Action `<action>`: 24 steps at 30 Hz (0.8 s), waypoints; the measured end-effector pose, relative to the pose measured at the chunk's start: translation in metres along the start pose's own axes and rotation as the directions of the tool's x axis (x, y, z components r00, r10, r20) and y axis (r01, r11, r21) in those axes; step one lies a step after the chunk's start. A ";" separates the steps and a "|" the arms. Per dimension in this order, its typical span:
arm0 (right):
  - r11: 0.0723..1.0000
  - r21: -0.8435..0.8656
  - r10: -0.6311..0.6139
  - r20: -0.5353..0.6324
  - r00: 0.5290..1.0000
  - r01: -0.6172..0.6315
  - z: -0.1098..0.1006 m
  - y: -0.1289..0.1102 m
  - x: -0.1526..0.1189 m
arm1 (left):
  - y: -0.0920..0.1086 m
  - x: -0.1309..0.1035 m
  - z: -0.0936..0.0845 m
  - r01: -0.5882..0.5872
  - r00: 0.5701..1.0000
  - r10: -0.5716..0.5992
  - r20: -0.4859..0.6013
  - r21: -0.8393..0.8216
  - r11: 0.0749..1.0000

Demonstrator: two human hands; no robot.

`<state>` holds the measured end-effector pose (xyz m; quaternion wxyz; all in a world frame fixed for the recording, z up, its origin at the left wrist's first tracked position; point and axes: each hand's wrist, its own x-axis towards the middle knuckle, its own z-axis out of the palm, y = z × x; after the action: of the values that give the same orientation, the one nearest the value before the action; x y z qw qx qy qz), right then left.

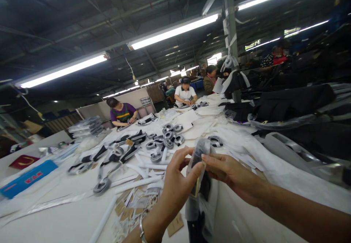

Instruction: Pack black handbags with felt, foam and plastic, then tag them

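A dark strap-like piece in thin translucent wrap (202,151) stands between my hands above the near part of the table, its lower end hanging down towards the table edge. My left hand (179,175) grips its left side, thumb in front and fingers curled behind. From the right, my right hand (233,171) pinches the wrap between thumb and fingers. Something gold-coloured shows through the wrap below my left thumb. Just beyond the hands lie coiled grey straps (168,135).
The white table (68,213) holds black-and-grey straps (134,150), paper tags with strings (131,213), white sheets and a blue box (30,179) at left. Black bags (293,102) are piled at right. Several people work farther back.
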<state>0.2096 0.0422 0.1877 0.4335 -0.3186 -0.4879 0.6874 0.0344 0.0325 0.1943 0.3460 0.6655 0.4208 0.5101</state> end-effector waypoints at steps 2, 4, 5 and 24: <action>1.000 0.011 0.012 0.000 1.000 -0.012 0.001 0.000 0.001 | 0.005 -0.004 0.000 -0.134 0.991 0.136 -0.001 0.173 0.976; 0.999 0.035 0.012 0.015 1.000 -0.013 0.002 0.000 0.001 | 0.008 -0.006 0.000 -0.203 0.977 0.212 0.007 0.318 0.926; 0.999 0.044 0.011 0.021 1.000 -0.012 0.002 0.000 0.001 | 0.009 -0.006 0.000 -0.215 0.974 0.228 0.009 0.366 0.905; 0.999 -0.039 -0.019 0.012 1.000 0.020 0.006 -0.004 0.002 | -0.005 -0.014 -0.013 -0.033 0.987 0.040 -0.157 0.049 0.998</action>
<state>0.2049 0.0420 0.1935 0.4308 -0.3182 -0.5069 0.6753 0.0193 0.0224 0.1878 0.2865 0.6384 0.4464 0.5577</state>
